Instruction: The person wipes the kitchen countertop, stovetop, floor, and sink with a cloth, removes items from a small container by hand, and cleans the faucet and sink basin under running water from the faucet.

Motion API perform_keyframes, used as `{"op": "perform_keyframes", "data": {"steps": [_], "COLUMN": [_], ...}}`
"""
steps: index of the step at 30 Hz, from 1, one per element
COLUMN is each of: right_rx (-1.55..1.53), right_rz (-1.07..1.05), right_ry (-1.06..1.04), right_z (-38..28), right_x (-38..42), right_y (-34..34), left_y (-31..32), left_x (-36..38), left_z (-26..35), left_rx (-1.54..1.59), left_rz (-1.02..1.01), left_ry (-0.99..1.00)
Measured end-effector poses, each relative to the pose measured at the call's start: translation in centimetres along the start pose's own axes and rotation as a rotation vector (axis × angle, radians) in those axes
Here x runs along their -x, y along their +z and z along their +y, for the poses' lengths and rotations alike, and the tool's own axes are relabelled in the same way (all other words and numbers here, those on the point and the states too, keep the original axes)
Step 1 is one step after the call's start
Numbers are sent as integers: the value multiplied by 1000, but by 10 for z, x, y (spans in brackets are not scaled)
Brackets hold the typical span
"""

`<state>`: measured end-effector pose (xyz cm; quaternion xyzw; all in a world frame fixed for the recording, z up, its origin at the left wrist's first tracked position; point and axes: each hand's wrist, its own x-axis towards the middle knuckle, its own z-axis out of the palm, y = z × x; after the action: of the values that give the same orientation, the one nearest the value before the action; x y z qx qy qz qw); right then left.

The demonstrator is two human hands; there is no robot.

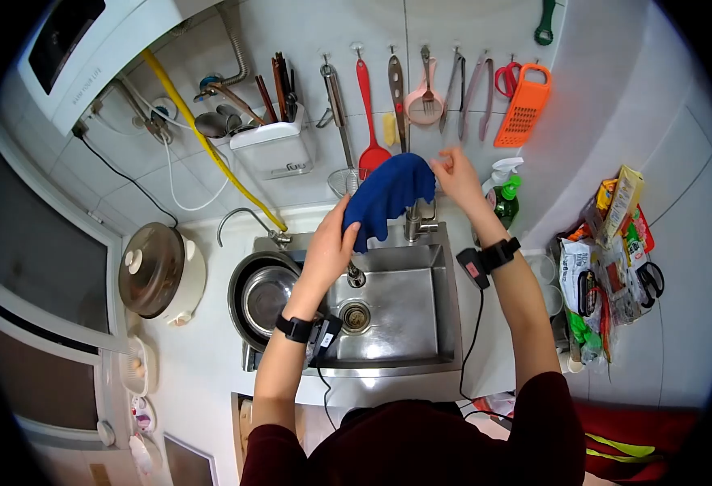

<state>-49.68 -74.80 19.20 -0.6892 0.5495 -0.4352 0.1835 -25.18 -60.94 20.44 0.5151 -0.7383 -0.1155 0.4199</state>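
A dark blue cloth (388,196) is stretched in an arch above the back of the sink, its lower edge hanging in folds. My left hand (329,251) is closed on the cloth's left end, with the thumb over the near side. At its right end, the fingertips of my right hand (458,180) are pinched together at the cloth's edge. Under the cloth is the stainless steel sink (404,320), with a drain (354,317) in its basin. The faucet (421,225) stands behind it, partly hidden by the cloth.
Metal bowls (267,296) sit in the sink's left side. A lidded pot (157,271) stands at left. Utensils, including a red spatula (374,154) and an orange grater (524,107), hang on the wall. A green spray bottle (506,198) and packets (579,267) are at right.
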Motion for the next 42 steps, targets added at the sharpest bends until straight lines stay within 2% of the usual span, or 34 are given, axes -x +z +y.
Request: {"op": "perform_keyframes", "data": {"steps": [2, 4, 6, 7, 9, 11, 12, 13, 14, 15, 16, 18, 20, 22, 26, 28, 29, 30, 31, 33, 34, 35, 36, 38, 39, 40, 42], "right_rx": [-71, -138, -64, -189, -235, -231, -182, -228, 218, 190, 213, 221, 282, 380, 418, 395, 395, 391, 367, 387, 417, 343, 328, 250, 209, -104, 144], "right_rz": [30, 73, 186, 195, 55, -229, -512, -636, -684, -759, -623, -540, -251, -100, 53, 127, 142, 155, 271, 354, 433, 497, 517, 407, 331, 234, 116], "right_ry": [-75, -152, -121, -111, -168, -101, 1, -296, -377, -179, -207, -81, -163, -154, 58, 137, 140, 148, 133, 225, 294, 276, 321, 412, 556, 642, 521], "right_z": [-1, -14, -36, -46, -65, -79, -77, -67, -61, -83, -80, -104, -107, -116, -137, -148, -147, -145, -142, -133, -128, -110, -99, -79, -74, -83, -65], "right_x": [19, 40, 60, 72, 102, 136, 149, 166, 184, 191, 201, 209, 225, 241, 285, 310, 324, 337, 351, 383, 402, 423, 445, 486, 506, 521, 562], "right_y": [-12, -30, -46, -47, -47, -29, -23, -14, -14, -30, -34, -73, -110, -154, -229, -249, -257, -262, -261, -257, -251, -244, -239, -235, -234, -239, -240], "left_y": [-9, -12, -17, -15, -17, -15, -20, -21, -19, -21, -24, -28, -29, -21, -1, 10, 19, 26, 32, 47, 59, 71, 81, 107, 124, 138, 162], "left_x": [10, 20, 28, 31, 44, 56, 64, 71, 75, 82, 85, 81, 75, 74, 76, 80, 84, 88, 94, 109, 117, 126, 135, 155, 166, 175, 193], "left_z": [1, 6, 19, 30, 41, 49, 53, 54, 55, 54, 63, 78, 97, 111, 136, 145, 151, 157, 163, 168, 166, 167, 172, 190, 198, 209, 232], "left_rx": [-35, -86, -251, -154, -166, -115, -156, -58, 54, -42, -29, 81, 177, 232, 284, 348, 372, 375, 427, 466, 467, 467, 458, 501, 538, 545, 544], "left_rz": [-48, 3, 220, 298, 223, 141, -127, -119, -117, -292, -233, -202, -186, -197, -225, -334, -273, -296, -313, -376, -432, -490, -540, -654, -667, -704, -885], "left_ry": [-62, -25, 160, 105, 74, 60, -89, 34, 168, 140, 186, 235, 286, 340, 461, 513, 566, 574, 546, 509, 452, 399, 406, 386, 428, 435, 480]}}
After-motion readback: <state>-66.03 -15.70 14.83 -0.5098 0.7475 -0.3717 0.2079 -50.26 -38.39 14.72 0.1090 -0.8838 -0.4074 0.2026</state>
